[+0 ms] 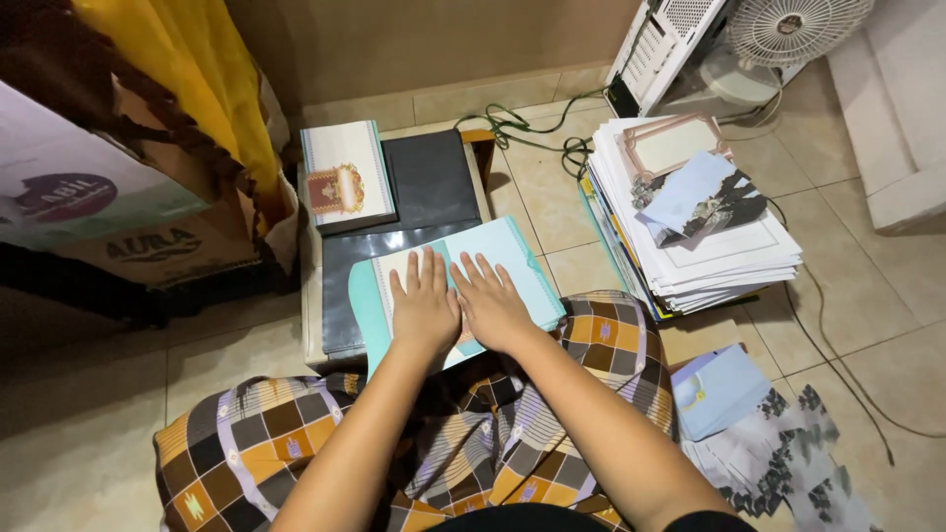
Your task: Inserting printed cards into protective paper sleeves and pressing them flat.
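Note:
Both of my hands lie flat, side by side, on a pale teal card folder (512, 258) with a white sheet in it. My left hand (424, 303) presses its left half, fingers spread and pointing away from me. My right hand (490, 300) presses the middle, touching the left hand. The folder rests on a low black-topped table (434, 177) in front of my crossed legs, which are wrapped in a checked cloth (256, 443). A small stack of white cards with a red and gold emblem (345, 177) sits at the table's far left corner.
A tall stack of white sheets and envelopes (700, 246) stands on the tiled floor at right, with loose blue and patterned envelopes (749, 424) nearer me. A fan (798, 28), a white case and cables lie behind. Cardboard boxes (89, 197) and yellow cloth are at left.

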